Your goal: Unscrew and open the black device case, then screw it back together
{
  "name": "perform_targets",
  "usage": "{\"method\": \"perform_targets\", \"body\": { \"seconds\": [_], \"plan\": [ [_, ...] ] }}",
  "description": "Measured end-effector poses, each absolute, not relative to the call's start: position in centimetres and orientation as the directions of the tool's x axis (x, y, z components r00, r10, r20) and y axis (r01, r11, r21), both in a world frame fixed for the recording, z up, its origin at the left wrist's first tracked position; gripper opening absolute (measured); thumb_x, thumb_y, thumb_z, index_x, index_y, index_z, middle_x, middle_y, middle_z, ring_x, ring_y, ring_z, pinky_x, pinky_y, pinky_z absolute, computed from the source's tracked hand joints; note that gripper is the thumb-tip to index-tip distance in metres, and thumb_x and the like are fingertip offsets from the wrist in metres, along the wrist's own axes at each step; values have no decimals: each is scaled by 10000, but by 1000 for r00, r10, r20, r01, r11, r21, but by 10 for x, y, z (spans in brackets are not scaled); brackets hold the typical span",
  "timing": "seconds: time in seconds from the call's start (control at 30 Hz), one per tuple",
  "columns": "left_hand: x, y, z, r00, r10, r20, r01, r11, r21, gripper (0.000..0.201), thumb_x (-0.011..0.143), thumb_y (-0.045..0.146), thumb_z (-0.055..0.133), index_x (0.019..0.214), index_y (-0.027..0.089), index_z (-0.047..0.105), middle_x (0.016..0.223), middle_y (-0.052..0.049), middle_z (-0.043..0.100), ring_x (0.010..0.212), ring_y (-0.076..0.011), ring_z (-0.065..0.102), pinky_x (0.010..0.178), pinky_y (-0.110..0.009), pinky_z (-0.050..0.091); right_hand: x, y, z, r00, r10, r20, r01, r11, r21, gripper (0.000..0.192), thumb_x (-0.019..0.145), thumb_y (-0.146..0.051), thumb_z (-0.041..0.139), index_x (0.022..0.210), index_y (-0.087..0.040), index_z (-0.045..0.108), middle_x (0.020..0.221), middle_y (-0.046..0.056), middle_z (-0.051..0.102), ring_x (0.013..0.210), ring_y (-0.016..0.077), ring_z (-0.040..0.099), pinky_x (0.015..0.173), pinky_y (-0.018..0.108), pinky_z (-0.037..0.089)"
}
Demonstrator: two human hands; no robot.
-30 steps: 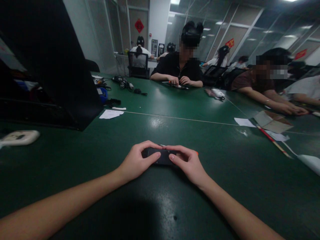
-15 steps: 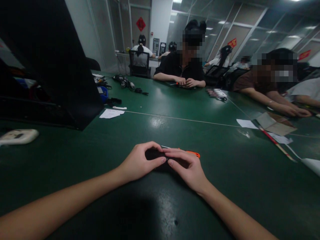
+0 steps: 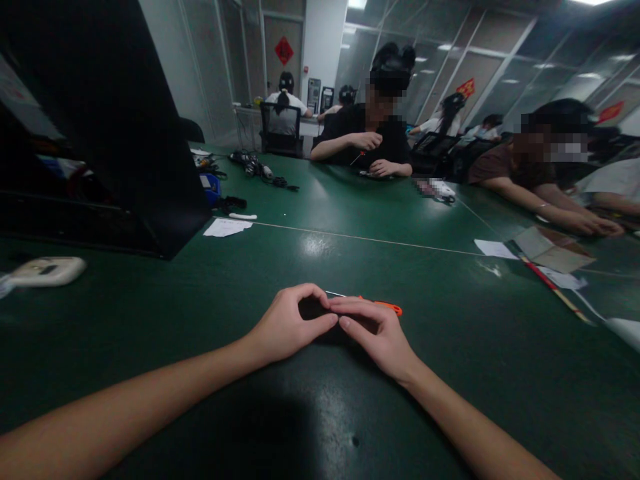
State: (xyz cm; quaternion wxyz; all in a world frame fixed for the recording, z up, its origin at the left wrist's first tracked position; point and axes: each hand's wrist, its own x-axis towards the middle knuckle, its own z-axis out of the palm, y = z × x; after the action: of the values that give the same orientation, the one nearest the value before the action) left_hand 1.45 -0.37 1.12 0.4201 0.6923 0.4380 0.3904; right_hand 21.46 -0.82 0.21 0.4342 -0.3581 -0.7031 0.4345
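We're in an office-style workroom: one long green bench (image 3: 400,220) shared by several seated people (image 3: 370,133) bent over small handwork, glass partition walls (image 3: 450,67) behind, ceiling strip lights, red paper decorations (image 3: 284,50) on the panels, office chairs (image 3: 280,130), cables (image 3: 260,170) and paper slips (image 3: 227,227) scattered about.
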Motion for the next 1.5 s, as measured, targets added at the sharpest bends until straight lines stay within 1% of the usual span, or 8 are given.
{"method": "perform_targets", "body": {
  "seconds": [0.17,0.37,0.57,0.83,0.9,1.07,1.3,1.5],
  "plan": [
    [12,-1,3,325,908,264,336,-372,865,135,868,307,701,944,195,700,934,-29,744,895,-206,683,827,-337,509,215,-7,3,-353,901,253,180,331,-926,230,921,-285,669,1112,-324,791,1117,41,794,1116,232,711,1032,411,512],
    [6,-5,-3,387,758,525,449,-652,610,236,827,255,737,1055,201,705,1096,-63,734,1059,-245,646,965,-419,476,221,-6,0,-283,909,307,339,394,-854,209,906,-301,677,1065,-277,811,1061,77,777,1072,249,683,975,415,504],
    [7,-7,0,454,768,451,491,-639,593,303,834,378,760,1093,226,720,1077,-54,756,1027,-255,660,923,-422,479,218,-6,1,-357,864,356,446,493,-747,236,958,-279,592,918,-247,823,813,36,794,746,199,693,768,368,538],
    [6,-6,3,495,781,380,492,-613,618,307,874,402,726,1127,229,735,1108,-69,730,1035,-249,648,944,-418,482,247,11,6,-242,790,564,660,560,-501,214,924,-319,637,1059,-203,755,1174,133,728,1122,302,623,1007,506,454],
    [5,-5,2,501,784,367,486,-605,630,316,872,396,727,1139,225,733,1110,-70,727,1030,-247,649,939,-413,491,264,21,4,-259,839,479,741,491,-458,314,866,-384,707,1122,-204,729,1111,133,734,1056,322,627,951,524,476],
    [6,-5,1,501,792,349,429,-578,694,316,874,380,728,1143,216,726,1125,-63,736,1030,-226,675,948,-379,508,284,35,-4,-194,868,457,711,445,-544,275,883,-426,694,1040,-200,712,866,64,728,780,231,677,756,398,546],
    [7,-8,-1,483,804,346,374,-546,749,349,856,378,754,1147,190,717,1124,-76,745,1028,-224,692,941,-366,524,260,24,25,241,759,605,417,482,-771,460,765,-315,831,1150,-245,589,963,28,706,890,204,705,809,374,585],
    [4,-5,0,532,793,297,306,-507,806,348,859,336,755,1173,192,712,1178,-86,726,1079,-228,683,993,-382,514,246,9,54,274,712,647,295,577,-761,501,765,-238,840,1166,-288,543,963,19,725,947,223,716,888,427,591]
  ]
}}
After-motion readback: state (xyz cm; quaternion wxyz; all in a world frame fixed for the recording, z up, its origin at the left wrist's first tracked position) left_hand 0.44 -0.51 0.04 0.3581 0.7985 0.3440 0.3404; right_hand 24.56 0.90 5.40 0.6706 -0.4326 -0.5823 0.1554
